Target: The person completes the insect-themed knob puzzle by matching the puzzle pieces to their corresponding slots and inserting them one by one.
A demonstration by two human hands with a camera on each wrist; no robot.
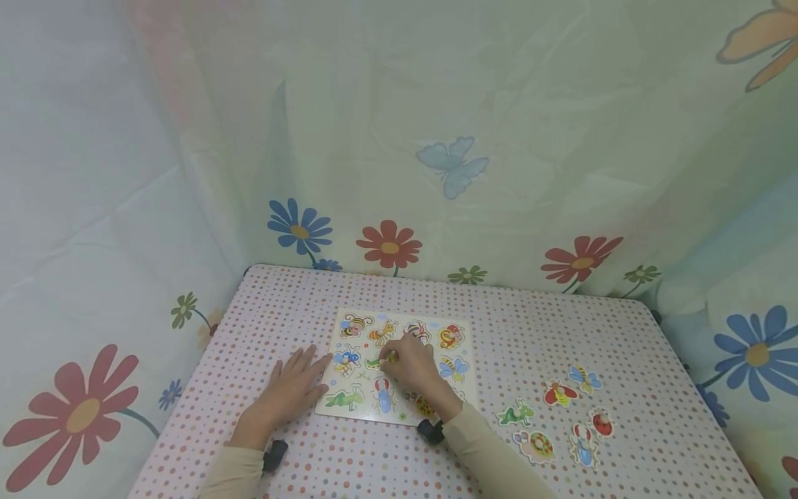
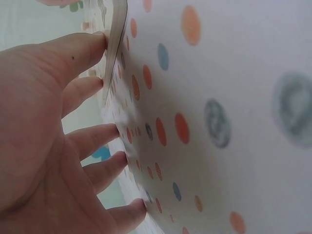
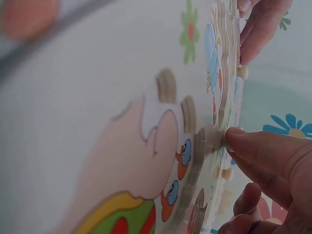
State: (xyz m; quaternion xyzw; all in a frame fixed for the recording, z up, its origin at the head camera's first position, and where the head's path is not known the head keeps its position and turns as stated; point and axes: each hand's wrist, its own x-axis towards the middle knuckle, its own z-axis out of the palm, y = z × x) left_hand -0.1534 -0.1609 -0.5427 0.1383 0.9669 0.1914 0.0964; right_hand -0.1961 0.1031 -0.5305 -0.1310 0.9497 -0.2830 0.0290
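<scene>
Right sleeve [image 1: 499, 454], beige: nearest the head camera, beside left sleeve [image 1: 232, 471].

Right hand [image 1: 414, 371]: over the middle of the board, thumb and fingertips brought together in a narrow pinch.

Puzzle piece [image 1: 392, 357]: held in that pinch, mostly hidden, at the middle row, second place from left. Level or tilted, cannot tell.

Green insect picture [image 1: 373, 364]: just left of the fingertips. Part of piece or print on board, cannot tell.

Left hand [image 1: 289, 388]: fingers spread wide, nothing held; in the left-wrist view, thumb against board edge, outer fingertips on the dotted tablecloth [image 2: 234, 175].

Puzzle board [image 1: 366, 409]: flat on the tablecloth, three rows of insect shapes. Snail picture [image 3: 141, 170], close to the right-wrist lens, with stepped wooden rims exposed about it.

Loose pieces, six, right of the board: green grasshopper [image 1: 516, 414], snail [image 1: 534, 445], red-winged insect [image 1: 561, 394], blue-winged insect [image 1: 584, 378], ladybird [image 1: 602, 423], stag beetle [image 1: 584, 447].

Handling notes, by judgement: probable step, settling of held piece into a cut-out. Best to line up outline first, then lower level. On snagging, turn slightly rather than force. Better to press evenly, not on one end only. Advisable to brace board edge lightly with spread left fingers, against sliding on cloth.
</scene>
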